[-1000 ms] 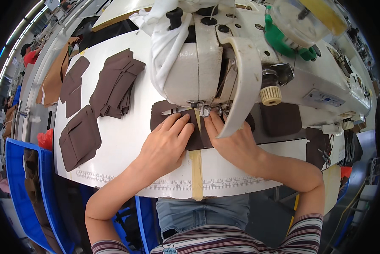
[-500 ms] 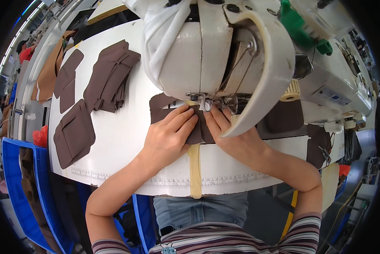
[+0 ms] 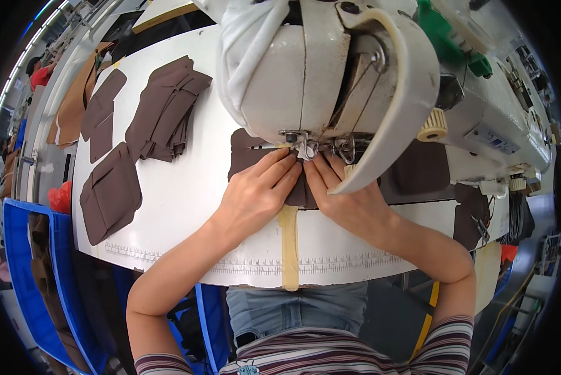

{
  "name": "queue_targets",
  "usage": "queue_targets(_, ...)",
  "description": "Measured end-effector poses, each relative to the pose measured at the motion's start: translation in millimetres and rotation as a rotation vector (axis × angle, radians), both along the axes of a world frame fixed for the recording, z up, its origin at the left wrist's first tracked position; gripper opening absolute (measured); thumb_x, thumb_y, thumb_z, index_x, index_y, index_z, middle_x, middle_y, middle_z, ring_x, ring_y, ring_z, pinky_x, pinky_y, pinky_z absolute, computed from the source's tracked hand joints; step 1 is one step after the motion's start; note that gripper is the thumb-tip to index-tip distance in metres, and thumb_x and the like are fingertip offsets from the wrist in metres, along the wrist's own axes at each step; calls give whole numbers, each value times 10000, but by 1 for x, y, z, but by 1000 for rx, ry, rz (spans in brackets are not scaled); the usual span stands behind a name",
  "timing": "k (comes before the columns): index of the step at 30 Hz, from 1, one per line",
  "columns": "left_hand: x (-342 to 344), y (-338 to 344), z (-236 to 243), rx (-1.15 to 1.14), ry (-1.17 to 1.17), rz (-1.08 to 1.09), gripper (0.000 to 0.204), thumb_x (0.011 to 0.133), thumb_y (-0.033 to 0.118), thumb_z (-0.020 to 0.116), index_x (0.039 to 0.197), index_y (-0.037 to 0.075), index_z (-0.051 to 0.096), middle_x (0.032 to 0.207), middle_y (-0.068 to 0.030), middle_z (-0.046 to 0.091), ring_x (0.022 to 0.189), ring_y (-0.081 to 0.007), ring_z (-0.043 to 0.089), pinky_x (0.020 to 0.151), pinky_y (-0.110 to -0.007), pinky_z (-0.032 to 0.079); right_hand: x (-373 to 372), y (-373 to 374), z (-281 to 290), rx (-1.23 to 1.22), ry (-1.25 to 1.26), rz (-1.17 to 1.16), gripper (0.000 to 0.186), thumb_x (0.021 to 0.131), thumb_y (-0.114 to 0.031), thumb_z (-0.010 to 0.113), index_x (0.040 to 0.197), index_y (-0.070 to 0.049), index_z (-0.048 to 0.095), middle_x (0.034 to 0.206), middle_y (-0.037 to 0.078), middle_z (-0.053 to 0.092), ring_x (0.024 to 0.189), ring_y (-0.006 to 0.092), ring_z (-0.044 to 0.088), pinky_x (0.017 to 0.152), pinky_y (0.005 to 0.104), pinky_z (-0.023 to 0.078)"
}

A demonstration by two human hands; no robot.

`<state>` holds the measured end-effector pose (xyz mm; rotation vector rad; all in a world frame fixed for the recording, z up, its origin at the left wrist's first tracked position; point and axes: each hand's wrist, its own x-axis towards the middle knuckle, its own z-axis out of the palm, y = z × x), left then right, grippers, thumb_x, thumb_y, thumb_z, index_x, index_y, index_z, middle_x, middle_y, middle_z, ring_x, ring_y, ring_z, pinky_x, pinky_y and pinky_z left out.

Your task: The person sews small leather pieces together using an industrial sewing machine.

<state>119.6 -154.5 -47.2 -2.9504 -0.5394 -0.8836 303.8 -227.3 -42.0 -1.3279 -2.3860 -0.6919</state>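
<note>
A brown fabric piece (image 3: 248,160) lies under the white sewing machine (image 3: 274,75), reaching below its metal presser foot (image 3: 307,147). My left hand (image 3: 255,197) is closed on this fabric just left and in front of the foot, fingertips bunched near it. My right hand (image 3: 347,207) presses the fabric at the foot's right, fingers together and partly hidden behind the curved white guard (image 3: 414,75). Both thumbs are mostly hidden, as is the spot right under the needle.
Stacks of brown pieces (image 3: 162,115) lie on the white table (image 3: 218,262) at left, with more brown fabric (image 3: 466,219) at right. Blue bins (image 3: 18,275) stand by the table's left. A co-worker in red (image 3: 40,76) is far left. A yellow tape strip (image 3: 290,250) runs toward me.
My left fingertips have edged rightward, nearer the presser foot, and the fabric's front edge has moved away from me. The view has shifted slightly; both hands remain on the fabric.
</note>
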Motion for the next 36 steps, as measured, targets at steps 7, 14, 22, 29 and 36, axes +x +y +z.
queue_targets(7,0,1,1,-10,5,-4,316,694,24,626,998,-47,676,1063,-130,656,1070,-254,625,801,-312,567,2,1,0,17,-10,2,341,680,-29,651,1000,89,664,736,105,614,722,207,593,620,280,506)
queue_targets(14,3,0,2,-17,-3,8,296,698,21,626,986,-41,660,1058,-122,652,1059,-251,627,790,-310,569,1,-1,-2,-19,11,-10,358,669,-23,654,1006,94,662,754,132,634,724,222,613,679,305,553)
queue_targets(22,3,1,5,-22,0,22,299,702,30,631,990,-47,649,1061,-120,649,1064,-250,621,791,-300,567,1,2,2,-35,6,-2,362,668,-30,656,1007,95,657,859,162,657,754,238,631,703,317,566)
queue_targets(29,-8,4,26,-466,-47,1,295,721,62,693,999,-31,660,990,-129,668,995,-266,649,825,-341,556,3,-18,7,-110,130,118,294,707,-79,650,977,36,672,967,153,666,889,242,648,773,321,567)
queue_targets(36,-14,-3,16,-329,-166,-201,186,704,11,693,889,21,676,917,-100,670,905,-227,676,641,-314,579,5,-24,-3,-101,272,170,200,701,-111,666,880,-20,663,940,90,670,911,218,656,762,318,573)
